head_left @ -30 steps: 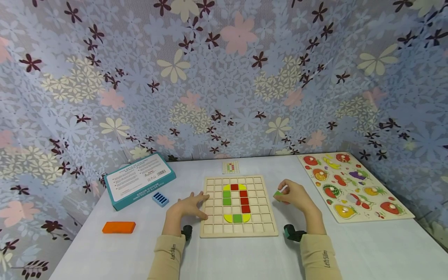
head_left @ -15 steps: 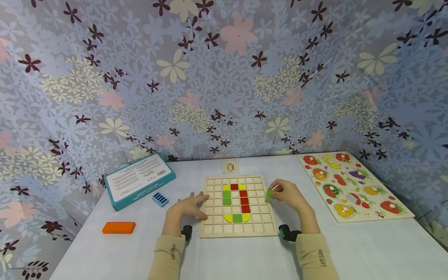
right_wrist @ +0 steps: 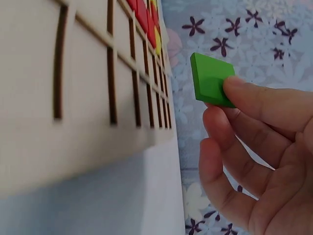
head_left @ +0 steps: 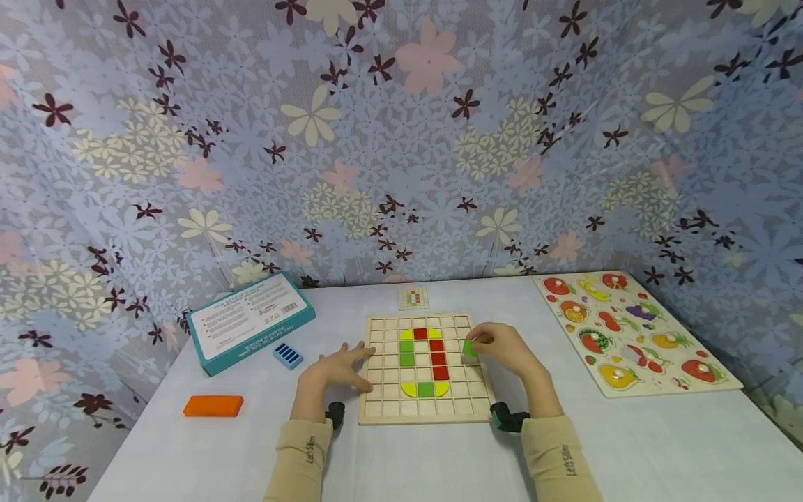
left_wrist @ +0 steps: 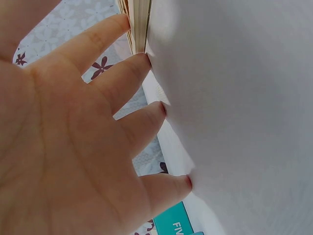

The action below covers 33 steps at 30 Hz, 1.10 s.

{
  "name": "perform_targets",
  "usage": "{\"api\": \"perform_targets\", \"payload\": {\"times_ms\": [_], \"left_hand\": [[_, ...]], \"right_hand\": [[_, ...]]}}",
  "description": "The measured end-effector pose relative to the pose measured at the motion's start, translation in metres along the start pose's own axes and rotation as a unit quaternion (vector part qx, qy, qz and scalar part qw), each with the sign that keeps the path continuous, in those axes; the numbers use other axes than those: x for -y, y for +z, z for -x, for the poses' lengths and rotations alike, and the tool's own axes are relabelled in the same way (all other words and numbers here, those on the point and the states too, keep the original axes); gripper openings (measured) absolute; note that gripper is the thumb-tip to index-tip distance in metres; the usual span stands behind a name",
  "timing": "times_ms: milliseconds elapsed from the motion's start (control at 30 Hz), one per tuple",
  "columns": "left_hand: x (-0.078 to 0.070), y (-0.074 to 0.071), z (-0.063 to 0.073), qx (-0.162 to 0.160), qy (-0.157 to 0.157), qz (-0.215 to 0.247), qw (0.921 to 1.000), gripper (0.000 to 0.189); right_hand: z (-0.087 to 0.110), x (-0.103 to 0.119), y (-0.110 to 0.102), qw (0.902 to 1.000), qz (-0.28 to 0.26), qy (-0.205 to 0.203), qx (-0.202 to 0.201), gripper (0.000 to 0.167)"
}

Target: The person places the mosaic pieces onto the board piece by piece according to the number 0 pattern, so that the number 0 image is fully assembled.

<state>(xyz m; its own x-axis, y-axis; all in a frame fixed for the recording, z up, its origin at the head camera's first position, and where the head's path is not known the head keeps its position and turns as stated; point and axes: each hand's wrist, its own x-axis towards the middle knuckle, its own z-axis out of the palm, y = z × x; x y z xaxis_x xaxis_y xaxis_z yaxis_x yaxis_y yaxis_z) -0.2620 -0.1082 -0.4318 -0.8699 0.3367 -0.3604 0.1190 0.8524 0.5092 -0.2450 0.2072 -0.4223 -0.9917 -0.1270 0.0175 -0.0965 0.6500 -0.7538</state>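
Observation:
A wooden grid board (head_left: 389,411) lies in the middle of the table, with red, green and yellow tiles set in a ring of its squares. Between thumb and fingers, my right hand (head_left: 505,345) pinches a green square tile (right_wrist: 210,78), held above the board's right columns. My left hand (head_left: 337,369) rests at the board's left edge, fingers spread, some fingertips touching the rim, as the left wrist view shows. Behind the board lies a small pattern card (head_left: 414,298) printed with a grid and coloured squares.
A teal-and-white box (head_left: 251,321) stands back left, with a small blue slotted block (head_left: 288,356) before it. An orange block (head_left: 213,406) lies at the left. On the right is a fruit puzzle board (head_left: 633,335). A floral cloth (head_left: 401,139) hangs behind the table.
My right hand has moved left with the green tile, from beside the board to over its right columns. The left hand has stayed in place.

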Motion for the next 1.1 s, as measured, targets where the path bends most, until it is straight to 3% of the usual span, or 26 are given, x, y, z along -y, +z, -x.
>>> {"api": "perform_targets", "payload": {"times_ms": [400, 767, 1100], "left_hand": [[0.003, 0.001, -0.003, 0.000, 0.003, -0.007, 1.0000, 0.076], [0.002, -0.001, -0.002, -0.002, 0.004, -0.006, 1.0000, 0.075], [0.001, -0.001, -0.001, 0.006, 0.004, -0.005, 1.0000, 0.075]], "right_hand": [[-0.009, 0.028, 0.028, 0.9994, -0.014, -0.023, 0.021, 0.009], [-0.013, 0.048, 0.051, 0.9967, -0.008, -0.072, 0.038, 0.012], [-0.011, 0.054, 0.075, 0.9948, -0.013, -0.094, 0.038, 0.009]]}}
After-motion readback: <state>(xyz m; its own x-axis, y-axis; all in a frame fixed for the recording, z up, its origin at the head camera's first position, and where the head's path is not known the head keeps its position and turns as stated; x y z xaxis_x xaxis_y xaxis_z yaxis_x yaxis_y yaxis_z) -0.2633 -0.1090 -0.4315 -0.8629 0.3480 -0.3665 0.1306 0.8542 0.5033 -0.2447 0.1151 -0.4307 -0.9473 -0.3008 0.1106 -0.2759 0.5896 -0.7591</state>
